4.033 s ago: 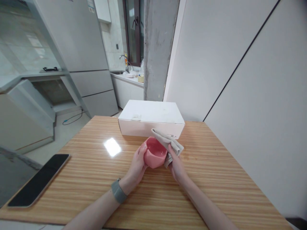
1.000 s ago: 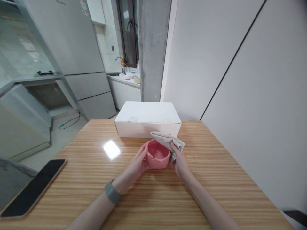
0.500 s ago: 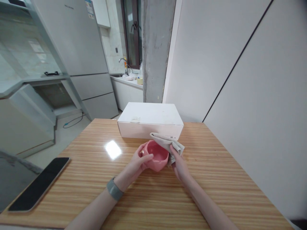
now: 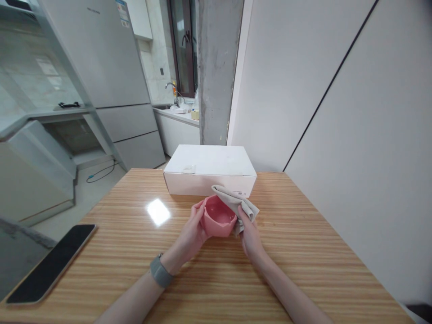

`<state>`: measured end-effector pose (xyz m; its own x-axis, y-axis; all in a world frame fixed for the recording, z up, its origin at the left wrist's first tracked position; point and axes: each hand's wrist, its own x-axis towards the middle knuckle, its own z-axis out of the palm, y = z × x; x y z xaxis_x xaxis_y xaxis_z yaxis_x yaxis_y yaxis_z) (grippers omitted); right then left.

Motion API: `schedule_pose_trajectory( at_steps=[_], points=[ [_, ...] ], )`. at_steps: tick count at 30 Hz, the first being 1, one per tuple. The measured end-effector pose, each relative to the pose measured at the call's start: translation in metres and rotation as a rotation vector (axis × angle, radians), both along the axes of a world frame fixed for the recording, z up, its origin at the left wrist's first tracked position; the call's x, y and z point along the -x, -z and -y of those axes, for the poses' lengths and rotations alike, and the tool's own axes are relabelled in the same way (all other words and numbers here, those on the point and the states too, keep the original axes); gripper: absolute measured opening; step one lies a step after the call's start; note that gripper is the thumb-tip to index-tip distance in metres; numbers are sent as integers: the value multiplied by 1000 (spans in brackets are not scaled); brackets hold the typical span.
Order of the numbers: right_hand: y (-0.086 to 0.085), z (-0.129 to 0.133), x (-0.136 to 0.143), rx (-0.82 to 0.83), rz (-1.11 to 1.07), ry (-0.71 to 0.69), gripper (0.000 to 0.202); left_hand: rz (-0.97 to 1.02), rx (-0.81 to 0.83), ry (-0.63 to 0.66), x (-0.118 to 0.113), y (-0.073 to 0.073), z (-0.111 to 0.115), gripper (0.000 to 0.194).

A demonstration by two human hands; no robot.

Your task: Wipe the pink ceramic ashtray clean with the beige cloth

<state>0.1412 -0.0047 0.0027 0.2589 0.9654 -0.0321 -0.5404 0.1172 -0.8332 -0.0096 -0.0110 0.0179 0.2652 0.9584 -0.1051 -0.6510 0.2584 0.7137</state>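
Note:
A pink faceted bowl (image 4: pixel 219 227) is held just above the table, tilted so that its inside shows. My left hand (image 4: pixel 195 228) grips it by the left side, fingers closed round the wall and partly hidden behind it. Folded in my right hand (image 4: pixel 250 236) is a light grey cloth (image 4: pixel 232 200), pinched between thumb and fingers. The cloth lies against the right side of the bowl, and one flap reaches over its rim. A grey band circles my left wrist.
Behind the bowl a white cardboard box (image 4: pixel 211 173) lies on the wood-grain table (image 4: pixel 303 252). A black tablet-like slab (image 4: pixel 54 263) rests near the left edge. A white wall (image 4: pixel 324 157) borders the right side; a fridge (image 4: pixel 111 81) and sink stand beyond.
The bowl has turned in my left hand, and the left thumb has moved off the front rim toward the left side. The right hand keeps the cloth against the bowl.

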Motion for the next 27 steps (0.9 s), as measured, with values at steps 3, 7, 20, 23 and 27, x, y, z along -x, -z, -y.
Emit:
schedule_pose_trajectory(
  at_steps=[3, 7, 20, 23, 27],
  points=[
    [-4, -1, -3, 1, -38, -12, 31, -63, 2, 78, 3, 0, 1, 44],
    [-2, -2, -6, 25, -45, 3, 35, -105, -37, 131, 10, -2, 2, 54],
    [5, -8, -14, 30, 22, -41, 43, -131, -116, 317, 19, -4, 1, 75],
    [5, -10, -15, 22, 27, -24, 43, -113, -123, 214, 13, -2, 1, 80],
    [1, -7, -9, 40, 6, -43, 42, -95, -101, 105, 8, -4, 0, 82]
  ],
)
